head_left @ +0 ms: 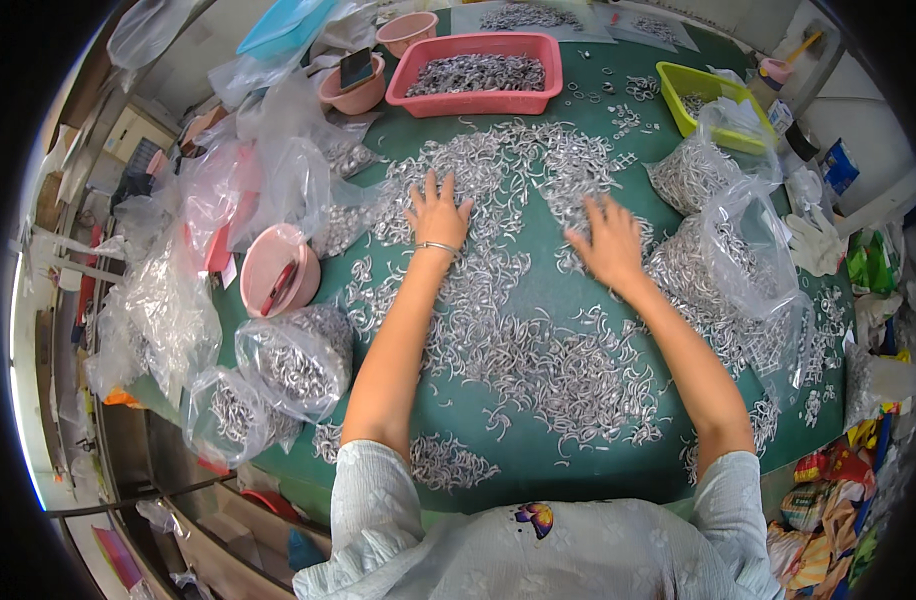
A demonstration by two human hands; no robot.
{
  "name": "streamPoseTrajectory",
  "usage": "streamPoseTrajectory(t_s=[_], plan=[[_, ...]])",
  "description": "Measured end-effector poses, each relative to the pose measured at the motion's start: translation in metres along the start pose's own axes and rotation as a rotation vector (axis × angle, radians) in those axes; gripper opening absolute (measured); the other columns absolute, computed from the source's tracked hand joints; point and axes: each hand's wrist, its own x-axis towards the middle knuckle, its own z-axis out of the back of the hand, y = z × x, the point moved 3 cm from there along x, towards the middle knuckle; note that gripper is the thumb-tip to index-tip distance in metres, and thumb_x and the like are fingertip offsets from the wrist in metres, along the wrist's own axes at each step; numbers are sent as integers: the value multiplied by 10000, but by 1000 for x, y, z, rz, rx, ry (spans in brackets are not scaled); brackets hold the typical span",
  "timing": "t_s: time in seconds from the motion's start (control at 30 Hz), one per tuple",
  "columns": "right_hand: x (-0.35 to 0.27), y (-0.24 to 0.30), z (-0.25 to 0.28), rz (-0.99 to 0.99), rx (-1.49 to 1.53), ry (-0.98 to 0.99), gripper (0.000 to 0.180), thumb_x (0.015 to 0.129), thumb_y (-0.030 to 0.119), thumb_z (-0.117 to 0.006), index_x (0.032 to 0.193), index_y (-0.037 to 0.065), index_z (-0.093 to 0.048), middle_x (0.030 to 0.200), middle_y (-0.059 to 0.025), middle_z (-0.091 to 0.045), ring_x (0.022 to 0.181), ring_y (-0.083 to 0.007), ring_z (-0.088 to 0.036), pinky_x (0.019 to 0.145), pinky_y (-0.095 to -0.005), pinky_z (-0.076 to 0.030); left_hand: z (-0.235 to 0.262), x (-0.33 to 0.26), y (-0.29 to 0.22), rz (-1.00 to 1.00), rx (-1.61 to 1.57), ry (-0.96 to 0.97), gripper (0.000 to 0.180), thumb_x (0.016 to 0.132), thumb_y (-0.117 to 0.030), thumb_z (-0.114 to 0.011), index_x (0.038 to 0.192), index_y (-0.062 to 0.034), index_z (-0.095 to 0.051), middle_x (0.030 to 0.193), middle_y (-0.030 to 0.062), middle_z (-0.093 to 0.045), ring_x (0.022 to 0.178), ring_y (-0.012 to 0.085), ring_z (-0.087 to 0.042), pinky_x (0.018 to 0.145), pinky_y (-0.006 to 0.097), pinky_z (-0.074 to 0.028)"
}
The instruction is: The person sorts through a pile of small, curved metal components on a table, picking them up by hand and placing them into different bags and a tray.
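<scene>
Spreading across the middle of a dark green surface (538, 465) lies a wide scatter of small curved silver metal pieces (538, 360). The left hand (438, 212) rests flat on the pieces, fingers splayed, its grip open and holding nothing; a thin silver bracelet (437, 246) circles that wrist. The right hand (606, 240) also lies palm down on the pieces, fingers spread, grip open.

Beyond the hands, a rectangular pink plastic tray (475, 72) holds more of the pieces. To the right of it sits a yellow-green rectangular plastic basket (708, 98). Clear plastic bags (723, 240) filled with the same pieces lie just right of the right hand. At the left, a round pink plastic bowl (278, 270) sits beside another clear, filled bag (293, 360) near the surface's edge.
</scene>
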Motion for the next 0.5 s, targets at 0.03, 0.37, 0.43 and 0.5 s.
streamPoseTrajectory(t_s=[0.03,0.37,0.43,0.5], plan=[[-7,7,3,68,74,28,649,855,439,-652,1366,72,-492,1380,-211,-457,1228,-364,-444,1012,-507,-343,-5,5,-3,-6,48,73,602,874,-386,-652,1409,-186,-461,1537,115,-328,1380,487,-272,1032,728,-246],[-76,64,39,632,530,234,453,828,151,-700,1266,113,-592,1321,-122,-534,1217,-315,-483,985,-438,-413,9,-30,-2,-416,-135,147,443,777,-22,-679,1209,-88,-602,1440,177,-415,1303,434,-395,1103,473,-334],[-70,60,53,551,677,364,412,832,162,-701,1229,100,-613,1256,-134,-575,1178,-315,-520,964,-419,-433,21,-42,-7,-447,-61,208,414,807,21,-630,1208,-76,-597,1441,200,-411,1312,423,-393,1115,462,-326],[-56,54,56,411,785,290,385,837,167,-696,1202,70,-620,1157,-153,-623,1102,-317,-574,957,-400,-445,23,-32,-1,-396,-196,96,399,820,2,-633,1209,-76,-598,1439,208,-411,1311,428,-391,1109,469,-328]])
